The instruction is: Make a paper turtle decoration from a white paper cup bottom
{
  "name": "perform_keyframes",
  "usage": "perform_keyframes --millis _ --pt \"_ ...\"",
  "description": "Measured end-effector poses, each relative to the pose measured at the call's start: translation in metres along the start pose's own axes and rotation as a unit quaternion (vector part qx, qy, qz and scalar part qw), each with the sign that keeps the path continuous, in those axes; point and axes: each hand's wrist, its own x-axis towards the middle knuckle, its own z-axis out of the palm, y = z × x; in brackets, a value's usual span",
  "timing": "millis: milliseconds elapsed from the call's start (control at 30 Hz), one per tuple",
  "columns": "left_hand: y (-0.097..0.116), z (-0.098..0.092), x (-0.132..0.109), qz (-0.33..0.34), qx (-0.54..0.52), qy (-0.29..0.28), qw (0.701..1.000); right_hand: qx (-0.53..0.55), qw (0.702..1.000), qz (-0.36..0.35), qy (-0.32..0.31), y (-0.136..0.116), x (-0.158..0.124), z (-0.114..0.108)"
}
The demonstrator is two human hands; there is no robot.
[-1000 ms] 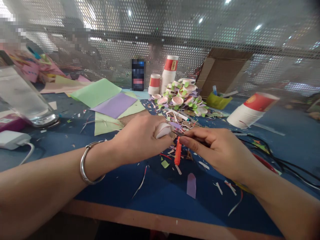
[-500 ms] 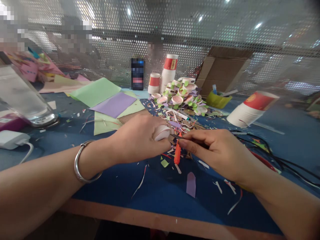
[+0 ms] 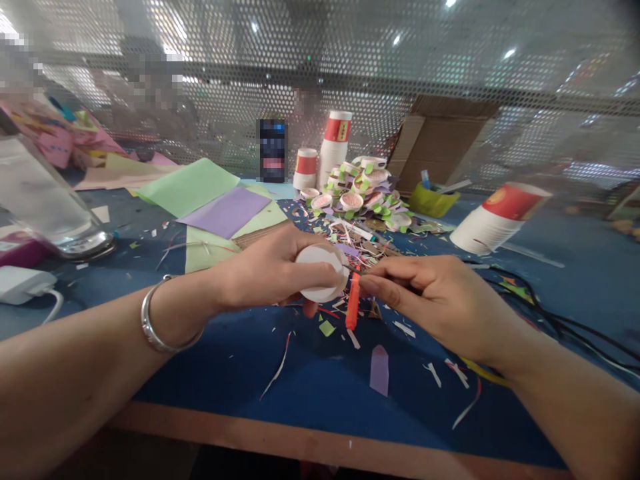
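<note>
My left hand point(image 3: 270, 267) is closed around a white round paper cup bottom point(image 3: 316, 270), its flat face tilted toward me and the thumb across it. My right hand point(image 3: 425, 290) pinches a thin dark pointed tool point(image 3: 353, 269) between thumb and forefinger. The tool's tip meets the right rim of the cup bottom; its exact kind does not show. Just below the tip lies a bright orange stick-shaped piece point(image 3: 353, 307) on the blue tabletop point(image 3: 320, 380). Past the hands is a heap of cut cup bottoms point(image 3: 351, 201) with green and purple paper tabs.
Paper scraps lie around the hands, with a purple strip point(image 3: 379, 370) in front. Coloured sheets point(image 3: 225, 210) lie at left beside a glass of liquid point(image 3: 60, 200). Stacked paper cups point(image 3: 333, 157), a phone point(image 3: 273, 150), tilted cups point(image 3: 500, 217) and black cables point(image 3: 555, 320) stand or lie farther out.
My left hand has turned the cup bottom so its flat round face now shows, with the thumb over it. My right hand keeps its pinch at the rim.
</note>
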Motion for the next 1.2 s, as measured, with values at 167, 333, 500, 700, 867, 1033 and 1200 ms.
perform_keyframes --millis 167,333,500,700,867,1033,1200 --pt "-0.002 0.008 0.002 -0.001 -0.051 0.002 0.999 -0.011 0.999 -0.021 0.045 0.002 0.000 0.002" --pt "-0.002 0.013 0.002 -0.008 -0.115 -0.012 0.993 -0.015 0.997 -0.036 0.062 0.003 -0.002 0.003" --pt "-0.003 0.013 0.001 -0.021 -0.131 -0.024 0.991 -0.035 0.996 -0.043 0.067 0.004 -0.003 0.003" --pt "-0.007 0.012 0.003 -0.037 -0.130 -0.034 0.990 -0.041 0.997 -0.042 0.054 0.007 -0.003 0.001" --pt "-0.008 0.012 0.004 -0.016 -0.096 -0.033 0.995 -0.027 0.997 -0.054 0.042 0.006 -0.002 -0.001" --pt "-0.007 0.010 0.004 -0.008 -0.103 -0.049 0.993 -0.036 0.996 -0.069 0.051 0.005 -0.002 -0.002" --pt "-0.005 0.011 0.001 -0.033 -0.141 -0.061 0.988 -0.027 0.997 -0.061 0.049 0.004 -0.003 -0.005"
